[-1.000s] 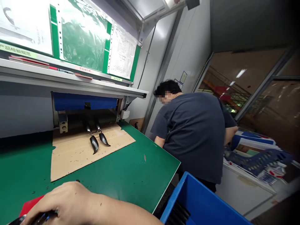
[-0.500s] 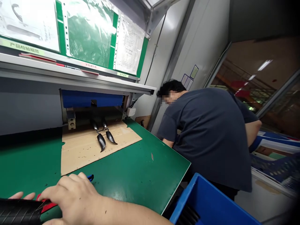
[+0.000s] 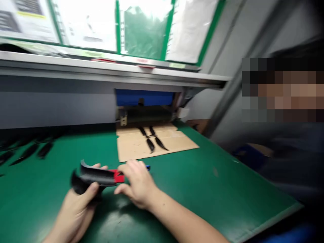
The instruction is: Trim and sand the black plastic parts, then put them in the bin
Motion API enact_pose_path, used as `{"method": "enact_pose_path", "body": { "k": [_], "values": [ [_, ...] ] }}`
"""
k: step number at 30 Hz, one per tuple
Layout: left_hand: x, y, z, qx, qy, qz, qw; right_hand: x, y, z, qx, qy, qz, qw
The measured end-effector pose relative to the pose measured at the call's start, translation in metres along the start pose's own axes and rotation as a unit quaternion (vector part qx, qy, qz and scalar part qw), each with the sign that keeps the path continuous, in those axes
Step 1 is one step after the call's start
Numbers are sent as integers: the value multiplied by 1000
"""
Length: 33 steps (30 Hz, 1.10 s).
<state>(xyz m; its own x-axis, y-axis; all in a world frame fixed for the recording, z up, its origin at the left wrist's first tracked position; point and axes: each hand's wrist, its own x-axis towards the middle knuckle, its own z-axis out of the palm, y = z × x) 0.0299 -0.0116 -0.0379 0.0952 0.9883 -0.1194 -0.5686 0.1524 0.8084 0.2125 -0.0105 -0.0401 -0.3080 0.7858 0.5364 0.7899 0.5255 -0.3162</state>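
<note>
My left hand (image 3: pixel 81 206) is closed round a long black curved plastic part (image 3: pixel 97 177), a trough-like shell with a flared end, held above the green table. My right hand (image 3: pixel 138 182) is at the part's right end, its fingers closed on a red tool (image 3: pixel 118 176). A small blue-and-black end (image 3: pixel 148 167) sticks out behind those fingers; it looks like the same tool's other end. Motion blur hides the tool's tip. I cannot tell whether it touches the black part.
Black leaf-shaped parts joined by thin bars (image 3: pixel 151 143) lie on a cardboard sheet (image 3: pixel 134 152) under a blue-fronted fixture (image 3: pixel 148 98). Several similar black parts (image 3: pixel 27 153) are at the left. A shelf edge (image 3: pixel 101 67) crosses above. A co-worker (image 3: pixel 286 148) is close at right.
My view has swung left, bringing my left hand and more of the black part into sight. The co-worker, bent over before, now shows nearer at the right edge.
</note>
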Motion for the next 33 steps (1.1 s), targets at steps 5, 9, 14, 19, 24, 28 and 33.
{"method": "enact_pose_path", "body": {
  "k": [5, 9, 14, 19, 24, 28, 33],
  "values": [
    [4, 6, -13, -26, -60, -6, 998, 9, -2, -4, 42, -21, -3, 999],
    [1, 5, -10, -41, -66, -14, 997, 10, -9, -4, 25, -25, -5, 999],
    [-2, 5, -12, -54, -69, -19, 996, 9, -12, 1, -17, -10, 11, 1000],
    [0, 5, -16, -39, -82, -17, 996, 6, -9, 8, -27, -11, -4, 1000],
    [2, 5, -18, -10, -107, 4, 994, 5, -4, 11, -14, -20, -12, 1000],
    [3, 6, -19, 11, -128, 11, 992, 6, 1, 8, 36, -59, -32, 997],
    [3, 6, -17, -8, -104, -4, 995, 10, 4, -1, 142, -92, -13, 986]
  ]
}}
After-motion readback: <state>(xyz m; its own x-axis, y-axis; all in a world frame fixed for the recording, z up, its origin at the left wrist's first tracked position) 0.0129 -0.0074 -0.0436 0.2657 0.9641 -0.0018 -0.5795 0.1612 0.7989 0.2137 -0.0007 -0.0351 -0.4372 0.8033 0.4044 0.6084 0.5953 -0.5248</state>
